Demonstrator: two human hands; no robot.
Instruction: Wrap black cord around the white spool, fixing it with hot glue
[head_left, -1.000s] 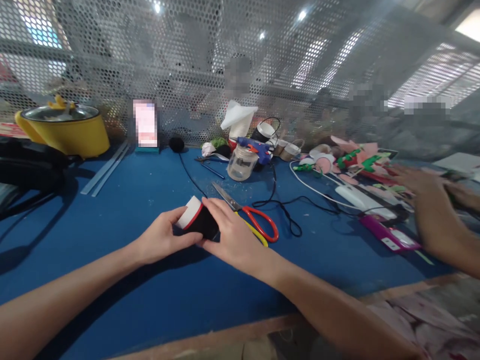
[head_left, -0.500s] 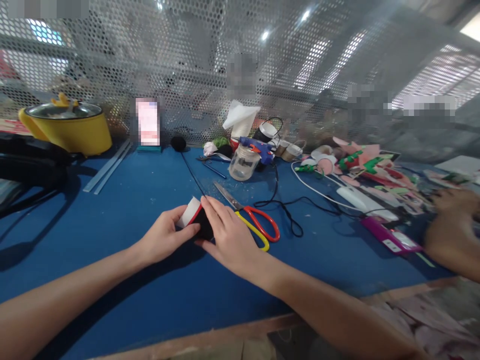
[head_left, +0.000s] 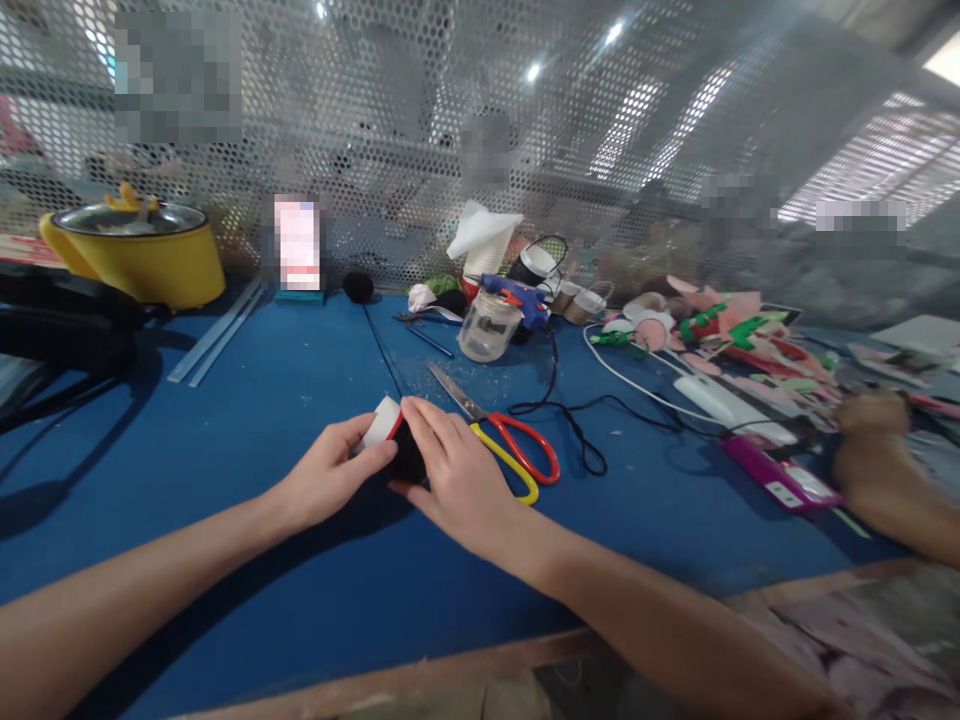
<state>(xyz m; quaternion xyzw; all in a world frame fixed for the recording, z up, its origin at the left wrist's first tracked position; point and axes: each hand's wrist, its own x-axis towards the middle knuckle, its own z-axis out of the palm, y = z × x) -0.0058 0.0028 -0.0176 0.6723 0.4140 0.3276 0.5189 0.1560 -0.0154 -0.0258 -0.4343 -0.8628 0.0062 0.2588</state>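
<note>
A small white cup point(head_left: 384, 421) with a red band and black yarn wound round its side is held low over the table between both hands. My left hand point(head_left: 328, 472) grips its white end, thumb on the near side. My right hand point(head_left: 463, 478) is closed over the black-wound part, fingers together, hiding much of it. A black yarn strand point(head_left: 382, 348) runs from the cup to a black yarn ball point(head_left: 358, 287) at the back. Just right of my right hand lie scissors point(head_left: 516, 452) with red and yellow handles, blades pointing away.
Behind stand a clear jar point(head_left: 489, 328) with a blue glue gun point(head_left: 517, 298) on it, and a phone point(head_left: 298, 245). A yellow pot point(head_left: 139, 255) and glue sticks point(head_left: 217, 335) are left. Rightward are cords, a purple power strip point(head_left: 780, 475), felt pieces point(head_left: 739, 315) and another person's hand point(head_left: 874, 415).
Both hands keep their hold, and the cup has tilted only slightly. The yarn strand has shifted a little left at the cup. The other person's arm at right has moved left.
</note>
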